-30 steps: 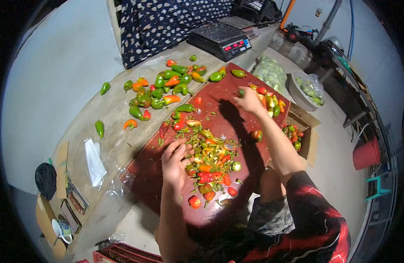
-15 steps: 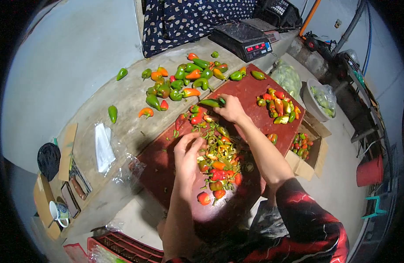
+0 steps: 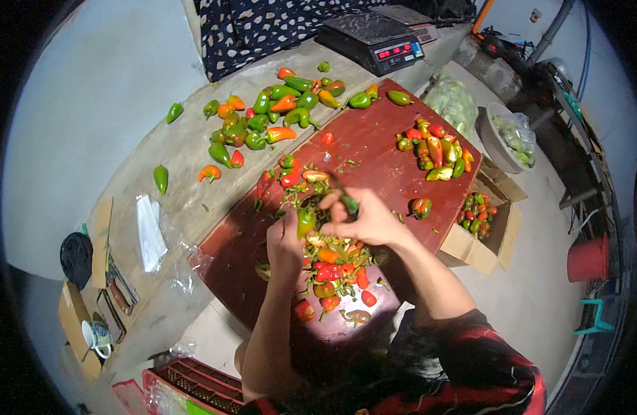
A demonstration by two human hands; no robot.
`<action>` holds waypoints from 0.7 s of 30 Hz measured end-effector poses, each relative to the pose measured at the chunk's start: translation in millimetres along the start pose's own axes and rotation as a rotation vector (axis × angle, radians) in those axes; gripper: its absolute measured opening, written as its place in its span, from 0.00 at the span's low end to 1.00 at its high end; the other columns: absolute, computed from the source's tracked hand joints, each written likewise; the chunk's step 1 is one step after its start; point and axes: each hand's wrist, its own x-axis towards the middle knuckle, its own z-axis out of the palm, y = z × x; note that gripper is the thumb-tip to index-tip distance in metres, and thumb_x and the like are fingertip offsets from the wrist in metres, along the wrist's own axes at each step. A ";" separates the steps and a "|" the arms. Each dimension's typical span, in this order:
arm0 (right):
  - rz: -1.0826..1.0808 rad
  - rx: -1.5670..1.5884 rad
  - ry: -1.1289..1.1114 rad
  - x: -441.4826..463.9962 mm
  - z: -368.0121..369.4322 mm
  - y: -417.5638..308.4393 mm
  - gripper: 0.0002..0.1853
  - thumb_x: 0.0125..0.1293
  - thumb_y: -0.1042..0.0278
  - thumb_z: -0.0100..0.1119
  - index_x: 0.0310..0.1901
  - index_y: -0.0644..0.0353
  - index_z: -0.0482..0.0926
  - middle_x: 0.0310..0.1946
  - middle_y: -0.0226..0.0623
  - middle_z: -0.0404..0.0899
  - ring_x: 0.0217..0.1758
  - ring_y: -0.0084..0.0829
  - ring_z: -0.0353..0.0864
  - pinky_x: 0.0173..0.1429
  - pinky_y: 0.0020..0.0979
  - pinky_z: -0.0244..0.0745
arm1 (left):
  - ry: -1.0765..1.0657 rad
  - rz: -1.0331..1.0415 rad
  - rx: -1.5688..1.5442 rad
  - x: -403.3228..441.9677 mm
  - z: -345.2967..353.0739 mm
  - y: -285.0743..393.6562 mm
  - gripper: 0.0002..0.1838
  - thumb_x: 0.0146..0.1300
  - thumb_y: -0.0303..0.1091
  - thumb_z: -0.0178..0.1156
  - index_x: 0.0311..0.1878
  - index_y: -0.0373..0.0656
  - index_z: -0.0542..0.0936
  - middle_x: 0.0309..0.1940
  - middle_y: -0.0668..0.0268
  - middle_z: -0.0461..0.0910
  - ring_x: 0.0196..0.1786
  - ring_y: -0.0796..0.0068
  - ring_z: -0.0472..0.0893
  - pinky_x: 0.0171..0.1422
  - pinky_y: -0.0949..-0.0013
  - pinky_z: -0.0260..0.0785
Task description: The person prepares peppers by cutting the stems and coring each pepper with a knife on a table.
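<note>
My left hand (image 3: pixel 285 242) is closed around a yellow-green pepper (image 3: pixel 306 223) above the red table. Close beside it, my right hand (image 3: pixel 367 220) grips what looks like a small knife with a dark green handle (image 3: pixel 349 204); its blade is thin and blurred. Under both hands lies a heap of pepper pieces, stems and trimmings (image 3: pixel 329 256), with red pieces (image 3: pixel 327 272) towards my body. A few red peppers (image 3: pixel 289 178) lie beyond my left hand. The hands partly hide the heap.
Many green and orange peppers (image 3: pixel 263 114) spread over the concrete ledge (image 3: pixel 135 149). More peppers (image 3: pixel 439 149) are piled on the table's (image 3: pixel 374 162) right side. A cardboard box (image 3: pixel 502 238) of peppers stands at right. A digital scale (image 3: pixel 374 45) sits at the back.
My right hand has come back towards my left hand from the table's far edge. The pepper that was at my right hand is now in my left. The view has shifted slightly.
</note>
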 end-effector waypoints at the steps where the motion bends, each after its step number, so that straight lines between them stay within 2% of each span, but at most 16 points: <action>1: -0.084 -0.238 0.083 2.0 -5.9 -2.5 0.15 0.52 0.62 0.76 0.32 0.61 0.80 0.19 0.29 0.73 0.23 0.22 0.71 0.31 0.29 0.70 | 0.016 0.001 0.001 0.0 -2.4 0.5 0.22 0.79 0.45 0.44 0.43 0.36 0.82 0.28 0.70 0.78 0.29 0.83 0.72 0.34 0.74 0.64; 2: -0.134 -0.479 0.147 0.6 -10.5 -16.3 0.13 0.55 0.62 0.71 0.29 0.61 0.77 0.18 0.39 0.75 0.22 0.37 0.78 0.31 0.37 0.74 | 0.077 -0.004 0.094 0.1 -3.9 2.4 0.24 0.79 0.46 0.44 0.40 0.37 0.82 0.26 0.71 0.78 0.28 0.83 0.72 0.33 0.74 0.63; 4: -0.153 -0.720 0.251 -2.4 -2.0 -1.6 0.11 0.57 0.62 0.67 0.29 0.60 0.77 0.21 0.48 0.78 0.27 0.51 0.82 0.33 0.46 0.77 | 0.145 -0.010 0.183 -0.3 -4.5 3.1 0.25 0.79 0.46 0.44 0.36 0.37 0.82 0.24 0.71 0.77 0.27 0.83 0.71 0.33 0.73 0.62; 6: -0.212 -0.902 0.166 -5.8 6.4 1.1 0.10 0.57 0.61 0.65 0.29 0.58 0.77 0.23 0.48 0.80 0.29 0.53 0.83 0.33 0.50 0.79 | 0.142 0.073 0.279 1.9 -5.8 -4.0 0.28 0.79 0.47 0.44 0.31 0.37 0.82 0.20 0.72 0.76 0.25 0.83 0.70 0.31 0.73 0.61; 10: -0.335 -1.006 0.140 -7.5 24.7 -3.8 0.05 0.55 0.67 0.60 0.29 0.58 0.76 0.22 0.45 0.81 0.27 0.49 0.84 0.31 0.50 0.79 | 0.174 0.180 0.105 3.7 3.8 -10.9 0.29 0.79 0.48 0.46 0.26 0.36 0.80 0.19 0.69 0.77 0.22 0.80 0.73 0.29 0.71 0.64; 11: -0.322 -1.044 0.123 -8.2 27.2 -7.6 0.03 0.57 0.69 0.56 0.29 0.58 0.76 0.23 0.44 0.81 0.27 0.48 0.84 0.30 0.49 0.78 | 0.161 0.188 0.253 0.1 -1.4 -7.5 0.30 0.78 0.47 0.47 0.22 0.36 0.79 0.17 0.69 0.77 0.22 0.79 0.74 0.30 0.70 0.66; 14: -0.324 -1.085 0.125 -5.8 32.4 -1.4 0.04 0.59 0.69 0.54 0.29 0.58 0.76 0.23 0.45 0.81 0.26 0.47 0.85 0.28 0.48 0.78 | 0.180 0.121 0.305 -2.7 0.3 -1.9 0.30 0.77 0.46 0.48 0.20 0.36 0.79 0.16 0.68 0.77 0.21 0.79 0.74 0.29 0.69 0.66; 21: -0.332 -1.112 0.126 -6.5 34.7 -12.5 0.05 0.60 0.69 0.53 0.30 0.58 0.76 0.23 0.43 0.82 0.25 0.45 0.85 0.26 0.46 0.78 | 0.168 0.135 0.291 -2.5 -3.2 -3.0 0.28 0.76 0.44 0.48 0.20 0.37 0.78 0.15 0.68 0.77 0.21 0.78 0.74 0.29 0.69 0.65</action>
